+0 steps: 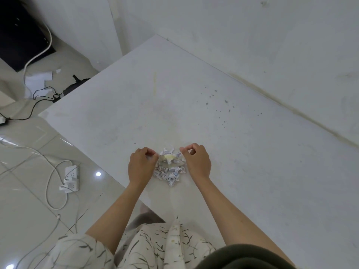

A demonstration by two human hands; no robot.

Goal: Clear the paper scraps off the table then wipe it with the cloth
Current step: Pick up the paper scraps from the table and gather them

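While the small heap of crumpled white paper scraps [169, 166] sits gathered near the table's front edge, with something pale yellow at its top, I take the clearing to be only partly done: the bits seem collected but none are off the table yet. My left hand [141, 166] curls just left of the heap, fingertips drawn together and touching its edge; my right hand [197, 161] sits just right of it, thumb and forefinger pinched together. Whether either pinch actually holds a scrap, I cannot tell. No cloth shows anywhere, so the wiping has not begun, I judge.

Beyond the heap, the pale grey matt table [194, 113] is scuffed, with a faint yellowish streak [154, 83] and, further right, a scatter of dark specks [217, 105] that will need wiping. Left of the heap, down on the glossy tiled floor [23, 191], lie a white power strip [71, 177] and looping white cables [49, 183].
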